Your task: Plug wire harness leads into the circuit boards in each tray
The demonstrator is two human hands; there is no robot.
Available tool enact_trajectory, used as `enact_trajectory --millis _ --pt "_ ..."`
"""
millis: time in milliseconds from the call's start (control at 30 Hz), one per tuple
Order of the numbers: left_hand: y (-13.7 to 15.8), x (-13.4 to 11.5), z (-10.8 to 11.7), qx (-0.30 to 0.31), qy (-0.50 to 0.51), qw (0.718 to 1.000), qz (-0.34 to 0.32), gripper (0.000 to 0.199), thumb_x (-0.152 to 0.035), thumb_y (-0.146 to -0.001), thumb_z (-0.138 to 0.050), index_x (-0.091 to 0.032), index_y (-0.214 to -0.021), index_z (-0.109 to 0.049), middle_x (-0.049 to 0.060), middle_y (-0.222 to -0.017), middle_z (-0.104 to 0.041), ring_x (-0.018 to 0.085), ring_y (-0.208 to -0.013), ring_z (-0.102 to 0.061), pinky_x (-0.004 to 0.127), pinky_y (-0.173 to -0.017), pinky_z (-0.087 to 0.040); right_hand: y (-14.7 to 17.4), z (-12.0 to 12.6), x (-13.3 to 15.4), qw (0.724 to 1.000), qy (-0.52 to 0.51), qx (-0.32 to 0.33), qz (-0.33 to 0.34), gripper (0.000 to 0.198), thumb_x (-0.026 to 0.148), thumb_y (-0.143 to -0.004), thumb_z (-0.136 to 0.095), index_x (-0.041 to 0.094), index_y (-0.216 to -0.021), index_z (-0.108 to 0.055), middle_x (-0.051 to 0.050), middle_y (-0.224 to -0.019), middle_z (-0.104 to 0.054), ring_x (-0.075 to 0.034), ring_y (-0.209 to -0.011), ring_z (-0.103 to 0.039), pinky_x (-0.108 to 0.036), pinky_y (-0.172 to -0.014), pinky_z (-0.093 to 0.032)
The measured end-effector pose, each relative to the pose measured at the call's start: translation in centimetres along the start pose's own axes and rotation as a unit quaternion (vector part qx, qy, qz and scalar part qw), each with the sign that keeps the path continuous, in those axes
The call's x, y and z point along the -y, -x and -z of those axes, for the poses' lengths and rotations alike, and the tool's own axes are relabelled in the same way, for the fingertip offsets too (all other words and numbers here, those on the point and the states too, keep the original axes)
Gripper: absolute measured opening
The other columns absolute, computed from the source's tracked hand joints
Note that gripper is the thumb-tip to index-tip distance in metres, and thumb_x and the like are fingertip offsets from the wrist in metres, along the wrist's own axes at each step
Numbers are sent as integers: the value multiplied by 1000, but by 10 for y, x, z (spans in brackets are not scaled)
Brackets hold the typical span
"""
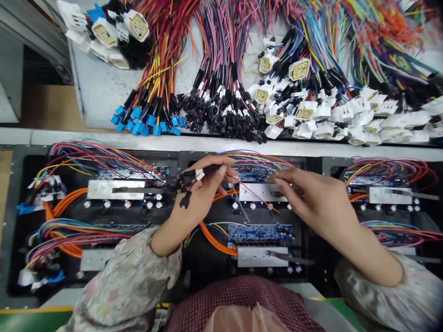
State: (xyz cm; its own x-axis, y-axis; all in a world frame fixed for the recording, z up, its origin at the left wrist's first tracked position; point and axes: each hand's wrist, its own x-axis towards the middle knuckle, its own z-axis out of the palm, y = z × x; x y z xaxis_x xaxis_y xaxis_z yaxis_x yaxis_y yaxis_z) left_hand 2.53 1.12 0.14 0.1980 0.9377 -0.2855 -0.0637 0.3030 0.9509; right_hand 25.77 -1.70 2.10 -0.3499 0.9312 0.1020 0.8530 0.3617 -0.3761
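Note:
My left hand (199, 189) is closed around a wire harness (188, 177) with small black connectors and white labels hanging off its left side. From its fingers a loose orange wire (254, 194) and a pale grey wire (239, 200) trail to the right, their ends free. My right hand (320, 196) has thumb and fingertips pinched together over the upper middle circuit board (247, 174); whatever is between them is too small to make out. That board is blue, with a silver heat sink (254, 192) below it and colored wires arching behind.
Below lies another blue board (259, 234) with thick orange cables (214, 240). Boards with wire bundles sit in black trays (194, 276) left and right. On the shelf (100, 94) behind, harnesses with blue connectors (148, 122), black connectors (224, 110) and white connectors (321, 129) are heaped.

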Motion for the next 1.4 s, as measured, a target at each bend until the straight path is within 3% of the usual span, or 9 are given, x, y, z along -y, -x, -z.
enact_trajectory --millis 167,667,900,1067,1200,1400 --pt "1 -8 1 -13 -46 999 21 13 -27 -93 -62 -18 -96 -71 3 -87 -75 8 -63 -67 15 -57 -56 -3 -14 -6 998 -39 38 23 12 21 -97 -53 18 -99 -65 -6 -90 -76 -17 -74 -71 -29 -68 -54" --pt "0 -5 2 -19 -65 998 10 15 -28 -95 -61 -19 -99 -72 2 -90 -75 7 -60 -66 16 -58 -58 -8 -23 -7 998 -6 16 58 11 18 -95 -56 15 -100 -66 -6 -91 -77 -17 -75 -72 -29 -69 -55" --pt "-1 -5 1 -15 -43 999 7 14 -28 -94 -61 -19 -97 -71 3 -89 -75 12 -74 -71 17 -59 -59 -4 0 11 998 37 -20 45 14 26 -92 -63 16 -101 -66 -4 -79 -74 -16 -65 -68 -29 -60 -49" --pt "-1 -5 -1 -19 -25 999 24 14 -30 -95 -61 -19 -96 -68 4 -94 -75 15 -81 -74 18 -59 -60 -2 7 17 997 -1 48 61 16 23 -96 -54 19 -83 -63 -3 -75 -71 -16 -65 -66 -28 -60 -49" --pt "1 -2 0 -13 -14 999 32 19 -35 -95 -61 -20 -102 -70 4 -94 -75 15 -82 -75 19 -64 -62 -3 -5 2 999 -22 20 23 11 22 -96 -54 18 -97 -64 -4 -86 -75 -16 -73 -69 -28 -67 -52" --pt "0 -4 1 -26 -43 998 43 19 -35 -93 -64 -20 -100 -73 4 -90 -77 14 -74 -73 20 -64 -62 -6 -18 -8 997 -22 78 16 19 26 -98 -50 19 -100 -68 -6 -88 -76 -19 -74 -70 -32 -68 -54"
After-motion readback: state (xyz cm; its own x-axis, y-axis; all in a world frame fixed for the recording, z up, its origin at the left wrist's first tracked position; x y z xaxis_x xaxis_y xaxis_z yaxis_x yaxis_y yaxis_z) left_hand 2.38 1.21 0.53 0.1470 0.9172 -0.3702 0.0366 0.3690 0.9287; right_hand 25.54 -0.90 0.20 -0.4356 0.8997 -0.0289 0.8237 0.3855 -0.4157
